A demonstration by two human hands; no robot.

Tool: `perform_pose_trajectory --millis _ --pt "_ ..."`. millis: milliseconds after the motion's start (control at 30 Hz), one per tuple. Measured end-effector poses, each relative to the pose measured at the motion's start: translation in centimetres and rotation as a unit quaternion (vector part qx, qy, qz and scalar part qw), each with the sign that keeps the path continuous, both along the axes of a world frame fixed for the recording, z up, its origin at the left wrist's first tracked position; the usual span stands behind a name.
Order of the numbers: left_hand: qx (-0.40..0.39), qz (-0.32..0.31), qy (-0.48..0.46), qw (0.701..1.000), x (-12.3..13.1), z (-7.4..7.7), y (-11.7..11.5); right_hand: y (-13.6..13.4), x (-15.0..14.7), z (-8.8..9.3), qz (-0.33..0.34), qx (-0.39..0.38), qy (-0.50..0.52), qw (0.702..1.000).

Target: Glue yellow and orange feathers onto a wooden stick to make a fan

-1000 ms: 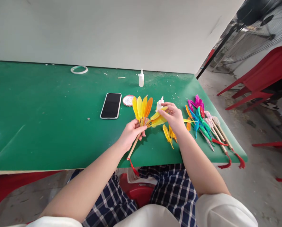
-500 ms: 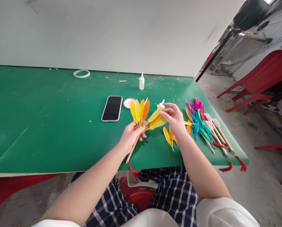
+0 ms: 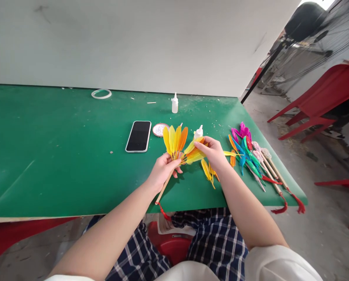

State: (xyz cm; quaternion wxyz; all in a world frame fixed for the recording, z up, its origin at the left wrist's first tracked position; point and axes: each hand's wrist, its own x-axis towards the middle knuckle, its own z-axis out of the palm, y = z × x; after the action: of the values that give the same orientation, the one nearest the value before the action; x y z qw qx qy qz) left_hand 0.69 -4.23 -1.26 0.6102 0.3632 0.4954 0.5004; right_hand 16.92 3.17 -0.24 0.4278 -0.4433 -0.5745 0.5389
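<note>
My left hand (image 3: 161,170) is closed round the wooden stick (image 3: 163,187) of a feather fan (image 3: 176,140), whose yellow and orange feathers spread upward; a red tassel (image 3: 164,213) hangs from the stick over the table edge. My right hand (image 3: 212,153) pinches yellow feathers (image 3: 193,154) at the fan's right side, and a small white glue bottle (image 3: 198,132) shows just above its fingers. Loose yellow and orange feathers (image 3: 208,170) lie on the green table (image 3: 59,156) under my right wrist.
A black phone (image 3: 138,136) and a small round dish (image 3: 159,129) lie beyond the fan. Another glue bottle (image 3: 174,104) and a white ring (image 3: 101,94) stand farther back. Coloured feathers and finished sticks with tassels (image 3: 252,156) lie at the right edge. Red chairs (image 3: 323,101) stand right.
My hands and the fan have stayed almost in place. My right hand has moved slightly down and left along the yellow feathers; the view has tipped a little.
</note>
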Motion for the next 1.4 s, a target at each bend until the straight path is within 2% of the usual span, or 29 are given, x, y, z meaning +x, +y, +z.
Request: perform_pose_trajectory --millis 400,600,1033,1100,1200,1400 --pt "-0.008 0.020 0.002 1.000 0.05 0.28 -0.01 0.28 -0.01 -0.31 -0.020 0.006 -0.025 0.999" --pt "-0.018 0.033 -0.004 0.999 0.10 0.57 0.03 0.19 -0.01 0.02 0.001 -0.008 -0.007 1.000" --pt "-0.023 0.041 -0.005 0.999 -0.06 0.12 0.09 0.27 0.09 0.12 0.001 -0.007 -0.022 1.000" --pt "-0.030 0.039 -0.004 0.999 -0.06 0.16 0.07 0.24 0.04 0.13 -0.011 0.001 -0.017 1.000" --pt "-0.038 0.046 -0.015 0.998 -0.07 0.27 -0.01 0.01 -0.02 0.19 -0.064 0.052 -0.038 0.996" --pt "-0.014 0.081 -0.041 0.996 -0.27 0.17 -0.01 -0.70 -0.14 0.12 -0.170 0.162 -0.122 0.964"
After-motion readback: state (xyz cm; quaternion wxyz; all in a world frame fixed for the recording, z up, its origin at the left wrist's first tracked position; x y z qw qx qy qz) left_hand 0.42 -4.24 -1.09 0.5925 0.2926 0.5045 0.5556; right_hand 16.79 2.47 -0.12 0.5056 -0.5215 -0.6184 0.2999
